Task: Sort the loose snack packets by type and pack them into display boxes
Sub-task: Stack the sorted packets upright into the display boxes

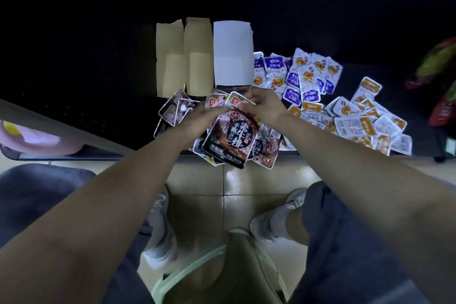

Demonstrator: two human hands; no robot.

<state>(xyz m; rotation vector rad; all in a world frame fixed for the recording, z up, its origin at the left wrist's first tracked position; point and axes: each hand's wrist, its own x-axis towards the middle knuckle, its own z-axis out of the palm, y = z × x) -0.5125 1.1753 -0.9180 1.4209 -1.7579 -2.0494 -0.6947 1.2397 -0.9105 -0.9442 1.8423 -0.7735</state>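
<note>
- Three open display boxes [233,57] stand just behind the hands; purple and orange packets [345,111] are heaped to the right.
- Left hand [197,118] and right hand [264,106] both grip the top edge of the black steak packets [234,140].

Worktop [98,86] layout.
Three display boxes [199,52] stand side by side at the back; a packet cluster [176,111] lies before them, a larger packet heap [345,111] to their right.
</note>
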